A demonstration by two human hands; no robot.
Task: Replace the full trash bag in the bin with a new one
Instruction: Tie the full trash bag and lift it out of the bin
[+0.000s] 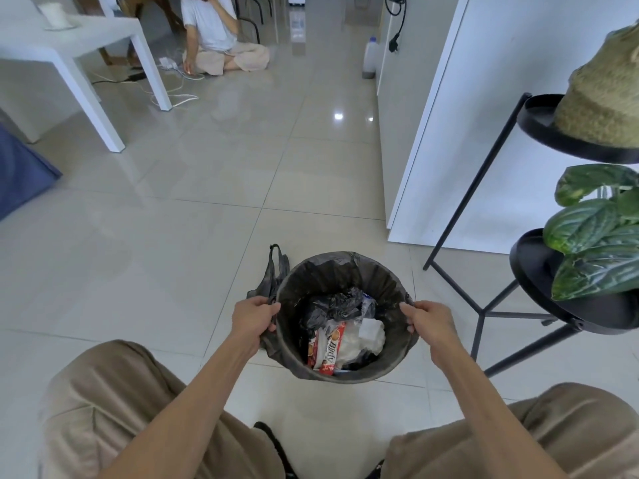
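A round bin [359,372] stands on the tiled floor between my knees, lined with a dark grey trash bag [332,274] folded over its rim. Inside lie a crumpled black bag, white plastic and a red snack wrapper [326,350]. My left hand [254,321] grips the bag's edge at the left rim. My right hand [428,319] grips the bag's edge at the right rim. One bag handle [275,267] sticks up outside the bin at the far left.
A black metal plant stand [484,305] with leafy plants stands close on the right. A white cabinet [449,150] lies beyond it. A white table [86,63] is at far left; a person [218,39] sits on the floor among cables far ahead.
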